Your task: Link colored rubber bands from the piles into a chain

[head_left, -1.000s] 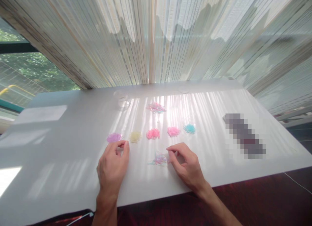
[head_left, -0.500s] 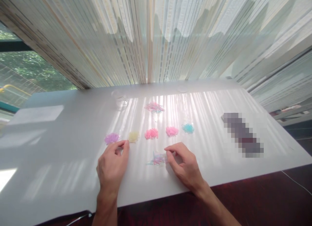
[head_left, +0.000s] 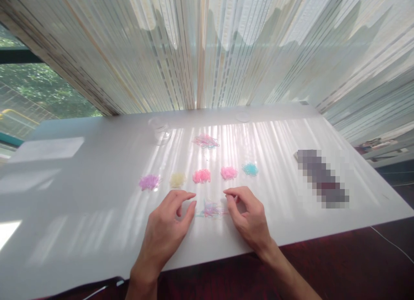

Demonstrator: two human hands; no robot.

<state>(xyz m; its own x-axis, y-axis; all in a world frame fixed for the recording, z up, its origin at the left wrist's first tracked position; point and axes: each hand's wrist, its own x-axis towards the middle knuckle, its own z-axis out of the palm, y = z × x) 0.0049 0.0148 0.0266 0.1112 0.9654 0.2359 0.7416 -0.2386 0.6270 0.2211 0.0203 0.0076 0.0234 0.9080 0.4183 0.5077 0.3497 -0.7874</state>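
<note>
My left hand (head_left: pixel 171 222) is open at the left edge of a small mixed pile of thin pastel pieces, possibly paper clips (head_left: pixel 211 209); thumb and forefinger are apart with nothing visible between them. On the pile's right side, my right hand (head_left: pixel 247 218) is closed, thumb and forefinger pinched; whatever they hold is too small to make out. Beyond the hands runs a row of sorted piles: purple (head_left: pixel 150 182), yellow (head_left: pixel 177 180), coral pink (head_left: pixel 202 176), light pink (head_left: pixel 229 173) and turquoise (head_left: pixel 250 169).
Farther back lies another mixed heap, looking like paper clips (head_left: pixel 206 141). A clear container (head_left: pixel 160 134) stands at its left, and a clear round lid (head_left: pixel 242 117) lies near the curtain (head_left: pixel 200 54). A pixelated object (head_left: pixel 323 179) rests on the white table (head_left: pixel 97 196) at right.
My left hand has moved right, from beside the purple and yellow piles to the near mixed pile, and its fingers have parted. The right hand stays almost in place, still pinched.
</note>
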